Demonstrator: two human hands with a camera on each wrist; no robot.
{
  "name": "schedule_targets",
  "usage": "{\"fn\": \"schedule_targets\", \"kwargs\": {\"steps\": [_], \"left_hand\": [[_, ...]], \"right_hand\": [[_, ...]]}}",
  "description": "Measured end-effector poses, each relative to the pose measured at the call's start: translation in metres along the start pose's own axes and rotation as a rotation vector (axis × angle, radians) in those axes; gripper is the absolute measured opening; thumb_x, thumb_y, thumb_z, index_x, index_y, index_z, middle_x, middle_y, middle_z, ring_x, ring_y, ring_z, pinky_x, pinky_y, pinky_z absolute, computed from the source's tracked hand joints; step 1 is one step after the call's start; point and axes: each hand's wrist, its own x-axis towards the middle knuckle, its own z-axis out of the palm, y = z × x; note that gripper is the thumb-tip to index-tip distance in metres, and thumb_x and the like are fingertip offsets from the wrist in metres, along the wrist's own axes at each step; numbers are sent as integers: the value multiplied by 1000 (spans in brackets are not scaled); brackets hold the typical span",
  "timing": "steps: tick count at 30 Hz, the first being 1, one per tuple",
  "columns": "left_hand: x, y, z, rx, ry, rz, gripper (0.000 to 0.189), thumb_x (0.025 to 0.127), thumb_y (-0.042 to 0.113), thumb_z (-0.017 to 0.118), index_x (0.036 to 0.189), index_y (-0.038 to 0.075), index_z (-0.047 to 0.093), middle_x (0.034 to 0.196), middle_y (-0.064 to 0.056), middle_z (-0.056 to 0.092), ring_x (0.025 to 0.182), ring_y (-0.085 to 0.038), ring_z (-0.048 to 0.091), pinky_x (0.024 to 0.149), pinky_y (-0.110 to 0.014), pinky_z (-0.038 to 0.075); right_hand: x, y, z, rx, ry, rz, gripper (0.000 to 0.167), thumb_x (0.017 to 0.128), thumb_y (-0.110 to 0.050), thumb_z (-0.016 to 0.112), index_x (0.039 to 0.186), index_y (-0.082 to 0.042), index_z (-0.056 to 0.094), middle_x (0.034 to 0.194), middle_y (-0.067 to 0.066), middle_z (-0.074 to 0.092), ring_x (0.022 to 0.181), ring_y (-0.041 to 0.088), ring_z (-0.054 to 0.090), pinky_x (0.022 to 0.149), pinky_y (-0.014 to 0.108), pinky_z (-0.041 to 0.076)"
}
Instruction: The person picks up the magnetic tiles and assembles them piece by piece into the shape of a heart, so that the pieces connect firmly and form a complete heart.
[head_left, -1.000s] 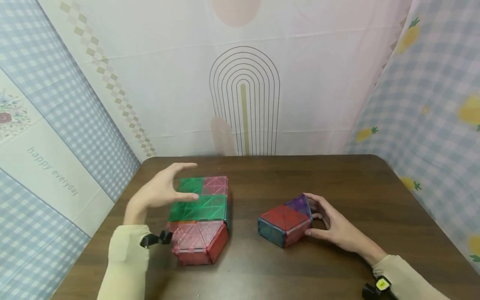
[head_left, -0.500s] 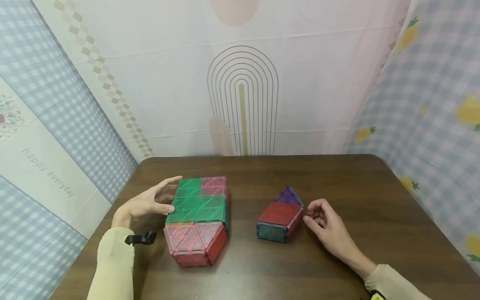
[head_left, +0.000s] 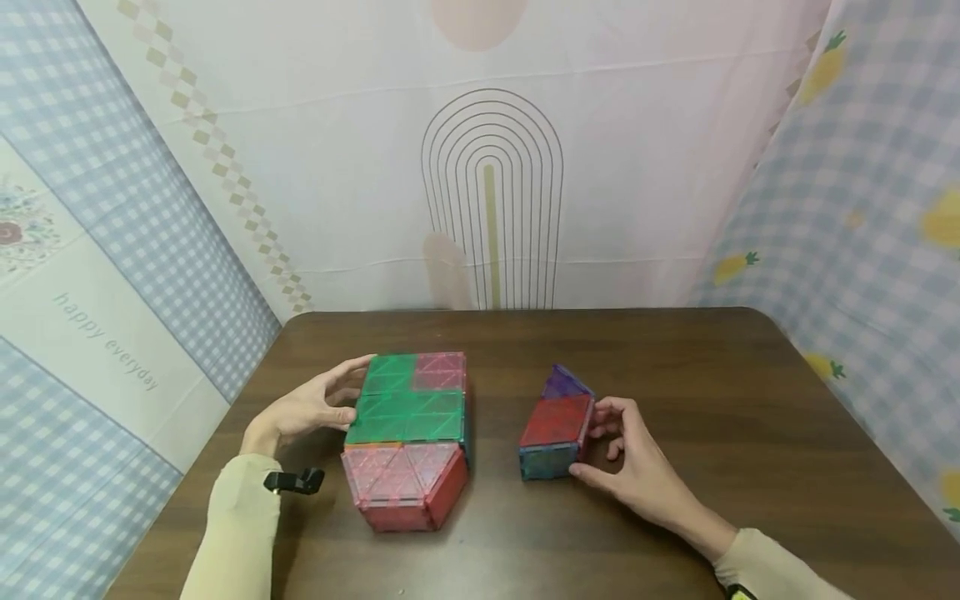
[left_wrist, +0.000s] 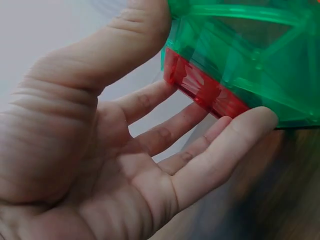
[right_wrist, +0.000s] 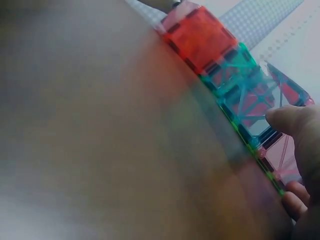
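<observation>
The left hand (head_left: 303, 408) is at the left side of a larger block of clear magnetic tiles (head_left: 408, 417), green and pink on top with a red front part. In the left wrist view, its thumb and spread fingers touch a green tile (left_wrist: 260, 55) and a red tile (left_wrist: 205, 85). The right hand (head_left: 637, 467) holds a smaller magnetic-tile block (head_left: 555, 421), red and purple on top with a teal front, its thumb at the near right corner. The right wrist view shows that thumb (right_wrist: 287, 120) on a teal tile (right_wrist: 252, 107), some fingers cut off by the frame.
Both blocks stand on a brown wooden table (head_left: 495, 550) with a gap of table between them. A pale patterned cloth (head_left: 622, 167) hangs behind, and checked cloths (head_left: 862, 208) hang at the sides.
The left hand came down from above the larger block to its left side, and that block has shifted slightly right. The right hand released the smaller block, then took hold again; the block has turned.
</observation>
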Motion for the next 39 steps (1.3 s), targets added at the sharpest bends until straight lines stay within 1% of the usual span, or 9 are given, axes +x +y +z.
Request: {"fn": "schedule_targets", "kwargs": {"steps": [8,17,20,23,25,27,32,35,39], "left_hand": [[31,9,27,-13,-61,7,101,102,15,83,179,16,18,177,-24,28,154,-45,42,99,-52,63],[51,19,47,2,-60,28,109,96,29,91,178,13,21,176,-24,32,156,-51,39,96,-49,64],[53,15,48,14,-64,55,115,92,41,93,178,14,22,175,-23,34,156,-51,39,97,-47,63],[53,8,47,28,-92,88,124,88,51,94,179,15,19,177,-22,33,159,-49,35,107,-43,58],[53,4,46,32,-111,98,129,85,51,95,180,15,16,178,-22,32,162,-47,32,115,-39,50],[53,1,46,29,-117,93,132,84,42,99,180,15,12,177,-23,32,161,-45,33,117,-36,47],[56,1,50,-9,-108,71,133,85,17,100,179,7,6,173,-33,31,144,-45,54,105,-39,60],[60,-1,55,1,-83,99,136,78,21,105,177,2,12,167,-34,39,135,-38,60,104,-38,60],[68,-2,68,63,-2,154,141,64,39,111,170,1,26,150,-24,56,126,-30,62,102,-34,58]], "right_hand": [[18,6,5,49,-67,-27,83,95,-21,92,160,-24,40,144,2,60,124,24,62,86,30,55],[27,4,11,49,-80,-62,83,96,-17,91,162,-22,41,153,3,56,125,20,62,86,31,56],[19,-5,17,35,-4,-32,78,96,-13,90,159,-15,44,149,7,56,121,21,63,84,29,57],[1,-21,30,52,85,4,64,95,-6,89,146,-7,50,133,11,60,109,20,65,79,28,59],[-12,-33,39,102,90,24,55,95,-5,88,137,-4,53,124,12,62,103,22,66,77,28,61],[-24,-45,48,130,52,39,54,96,-8,89,136,-6,54,126,11,63,107,22,67,80,28,62],[-42,-62,60,120,-56,55,79,95,-25,93,157,-16,45,152,9,49,133,27,57,95,30,61],[-44,-63,61,106,-99,46,104,90,-33,97,169,-16,32,161,15,37,144,36,49,103,34,60],[-36,-58,55,34,-155,70,137,81,-47,101,179,-22,10,174,18,22,151,44,45,112,43,56]]}}
